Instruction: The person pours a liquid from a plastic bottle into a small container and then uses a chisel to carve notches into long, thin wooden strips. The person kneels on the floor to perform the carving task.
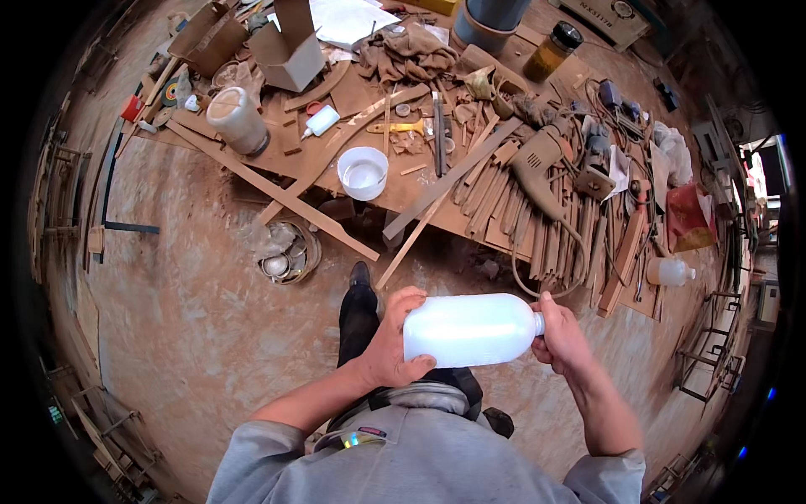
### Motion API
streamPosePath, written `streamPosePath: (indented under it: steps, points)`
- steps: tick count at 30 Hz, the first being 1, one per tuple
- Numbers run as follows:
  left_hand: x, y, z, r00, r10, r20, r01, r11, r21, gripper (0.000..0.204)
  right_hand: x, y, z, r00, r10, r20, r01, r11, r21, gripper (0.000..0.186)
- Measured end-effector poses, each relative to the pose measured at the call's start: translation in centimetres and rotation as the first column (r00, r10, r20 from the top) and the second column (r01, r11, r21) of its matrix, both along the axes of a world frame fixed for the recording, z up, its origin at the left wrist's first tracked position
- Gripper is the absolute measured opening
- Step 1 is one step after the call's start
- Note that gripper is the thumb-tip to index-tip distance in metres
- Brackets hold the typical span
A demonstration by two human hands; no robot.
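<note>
A white plastic bottle (470, 330) lies sideways in front of my body, its neck to the right. My left hand (396, 340) grips its base end, thumb below and fingers above. At the other end my right hand (561, 334) is closed around the neck; whether a cap is on it is hidden by the fingers. Ahead, at the near edge of the workbench, stands a white plastic tub (363, 173) with some whitish content. A small white squeeze bottle (321, 121) and a yellow-handled brush (396, 128) lie just beyond the tub.
The cluttered workbench (403, 191) carries a drill (544, 164) with a looping cord, stacked wood strips (512, 210), a large cloudy jar (238, 120) and a dark-lidded jar (553, 50). Long wood strips (315, 218) jut past its near edge. A basket (287, 252) sits on the floor.
</note>
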State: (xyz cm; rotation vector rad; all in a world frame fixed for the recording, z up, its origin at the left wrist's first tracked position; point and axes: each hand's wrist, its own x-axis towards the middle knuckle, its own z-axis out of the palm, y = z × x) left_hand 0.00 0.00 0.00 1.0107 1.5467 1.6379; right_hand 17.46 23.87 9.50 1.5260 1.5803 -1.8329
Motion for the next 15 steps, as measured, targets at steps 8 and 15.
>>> streamPosePath:
  steps: [8, 15]
  points:
    - [0.4, 0.6, -2.1, 0.917, -0.061, 0.395, 0.131, 0.979, -0.153, 0.059, 1.0, -2.3, -3.1, 0.992, -0.125, 0.03, 0.118, 0.976, 0.184, 0.047]
    - [0.8, 1.4, -4.6, 0.475, 0.168, 0.864, 0.286, 0.899, -0.333, 0.058, 4.5, -4.2, -7.5, 0.857, 0.423, -0.293, 0.027, 0.532, 0.846, 0.045]
